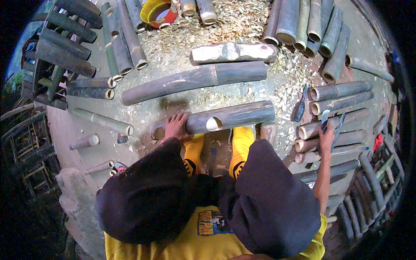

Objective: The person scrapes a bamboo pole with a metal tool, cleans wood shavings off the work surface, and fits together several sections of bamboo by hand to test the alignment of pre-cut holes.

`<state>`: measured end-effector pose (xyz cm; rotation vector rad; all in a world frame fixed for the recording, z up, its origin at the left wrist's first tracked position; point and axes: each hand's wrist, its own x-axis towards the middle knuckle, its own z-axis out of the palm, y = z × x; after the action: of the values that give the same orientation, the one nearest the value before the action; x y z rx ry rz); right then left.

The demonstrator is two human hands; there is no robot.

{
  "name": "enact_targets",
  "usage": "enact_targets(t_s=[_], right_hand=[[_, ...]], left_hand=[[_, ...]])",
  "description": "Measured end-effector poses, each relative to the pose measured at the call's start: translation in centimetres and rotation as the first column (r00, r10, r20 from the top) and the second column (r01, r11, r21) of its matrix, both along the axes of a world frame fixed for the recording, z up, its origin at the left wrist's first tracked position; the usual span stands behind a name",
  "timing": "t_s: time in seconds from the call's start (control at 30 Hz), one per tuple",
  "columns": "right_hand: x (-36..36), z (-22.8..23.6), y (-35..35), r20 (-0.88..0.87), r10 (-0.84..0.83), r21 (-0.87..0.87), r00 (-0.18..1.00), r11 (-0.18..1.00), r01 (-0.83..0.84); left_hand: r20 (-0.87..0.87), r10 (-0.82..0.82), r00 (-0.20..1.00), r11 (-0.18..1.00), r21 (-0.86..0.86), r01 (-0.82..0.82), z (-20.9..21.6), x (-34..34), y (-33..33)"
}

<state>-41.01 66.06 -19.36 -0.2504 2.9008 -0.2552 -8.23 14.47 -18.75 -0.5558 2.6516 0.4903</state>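
A dark bamboo tube [242, 116] lies crosswise in front of my feet, with an oval hole cut in its wall near the middle and another opening by its left end. My left hand [176, 126] grips it from above near that left end. Out to the right, my right hand [327, 138] is closed on a bladed tool [325, 115] with a dark handle and a short bright blade, above a row of bamboo pieces. A long, thin dark blade [339, 130] lies beside that hand.
Beyond the tube lie a curved bamboo length [195, 82] and a pale wooden block [234, 53]. A black-handled tool [300, 106] rests on the floor among wood chips [242, 21]. Bamboo tubes [333, 52] stand around, and a red-yellow bucket [159, 13] sits at the back.
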Motion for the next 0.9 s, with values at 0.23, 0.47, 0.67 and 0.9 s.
enact_targets(t_s=[0.23, 0.47, 0.67, 0.9], right_hand=[[2.2, 2.2, -4.1, -0.239, 0.082, -0.028, 0.968, 0.995, -0.091], [12.2, 0.3, -11.4, -0.365, 0.184, -0.363, 0.913, 0.875, -0.321], [17.2, -4.0, -14.1, -0.266, 0.369, -0.241, 0.891, 0.869, -0.432], [18.1, -4.6, -14.8, -0.266, 0.422, -0.204, 0.867, 0.854, -0.478]], left_hand=[[-0.012, 0.018, 1.0, 0.998, -0.061, -0.019, -1.6, 0.8, -0.2], [-0.036, 0.077, 0.996, 0.996, -0.04, -0.079, -0.2, -0.6, 0.7], [-0.075, 0.094, 0.993, 0.991, -0.091, -0.101, 0.3, 0.1, 0.7], [-0.073, 0.069, 0.995, 0.995, -0.065, -0.074, -0.5, 1.3, 0.6]])
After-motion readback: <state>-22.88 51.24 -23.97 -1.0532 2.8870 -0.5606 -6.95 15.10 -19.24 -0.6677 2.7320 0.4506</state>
